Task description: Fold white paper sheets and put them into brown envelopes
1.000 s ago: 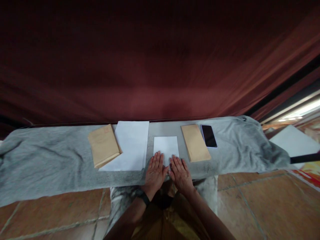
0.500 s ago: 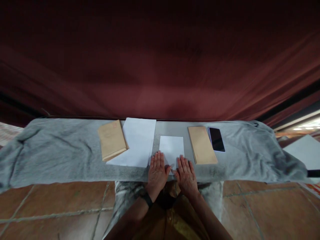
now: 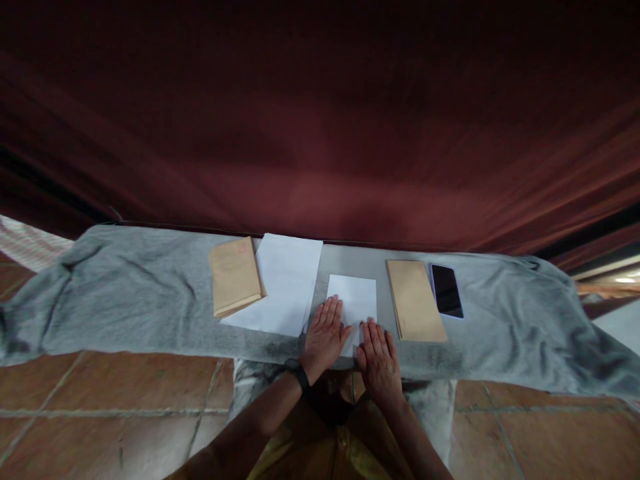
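A: Hands?
B: Left hand (image 3: 326,337) is flat, fingers straight and loose, lying on the near left part of the folded white paper (image 3: 356,298). Right hand (image 3: 379,353) is flat too, gripping nothing, fingertips touching the paper's near edge.
A: Paper where?
B: On the grey cloth (image 3: 125,293), far half clear beyond the fingers. Left of the paper: large white sheet (image 3: 285,283), with tan envelopes (image 3: 235,275) overlapping it. Right of the paper: second envelope stack (image 3: 415,300), then black phone (image 3: 446,290).
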{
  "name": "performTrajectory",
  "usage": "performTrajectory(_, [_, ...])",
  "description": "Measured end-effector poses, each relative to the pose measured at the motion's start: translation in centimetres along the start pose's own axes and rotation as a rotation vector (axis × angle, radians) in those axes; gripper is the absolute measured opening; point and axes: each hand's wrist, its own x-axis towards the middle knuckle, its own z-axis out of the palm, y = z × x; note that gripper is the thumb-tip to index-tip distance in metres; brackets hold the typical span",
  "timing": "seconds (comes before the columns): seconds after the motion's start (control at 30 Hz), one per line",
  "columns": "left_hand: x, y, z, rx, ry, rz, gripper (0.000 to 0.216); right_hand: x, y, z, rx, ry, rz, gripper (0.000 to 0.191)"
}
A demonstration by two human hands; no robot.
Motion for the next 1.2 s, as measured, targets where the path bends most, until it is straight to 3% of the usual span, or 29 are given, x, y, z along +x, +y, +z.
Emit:
performTrajectory(0.07, [1.1,0.1,0.2,0.007,0.009,-0.01,0.061,0.1,-0.1,0.1,-0.004,0.011,0.0,0.061])
performTrajectory(0.2, [4.0,1.5,1.3,-0.045,-0.033,0.202,0.053,0.2,-0.1,0.0,-0.016,0.012,0.0,0.059])
performTrajectory(0.3, [6.0,1.9,2.3,-0.058,-0.04,0.223,0.052,0.3,-0.1,0.0,-0.022,0.001,0.004,0.059])
performTrajectory(0.63, [10.3,-2.1,2.3,-0.024,-0.05,0.183,0.052,0.4,-0.4,-0.2,-0.026,0.003,0.016,0.059])
performTrajectory(0.73, [9.4,-2.1,1.9,-0.012,-0.052,0.234,0.052,0.4,-0.4,-0.2,-0.026,0.008,0.018,0.06])
performTrajectory(0.9, [5.8,-2.1,0.7,-0.034,-0.105,0.44,0.051,0.3,-0.2,-0.1,0.002,0.019,0.013,0.06])
performTrajectory(1.2, [-0.1,-2.2,-2.8,-0.079,-0.218,0.559,0.062,-0.3,0.2,0.2,0.073,-0.009,0.009,0.06])
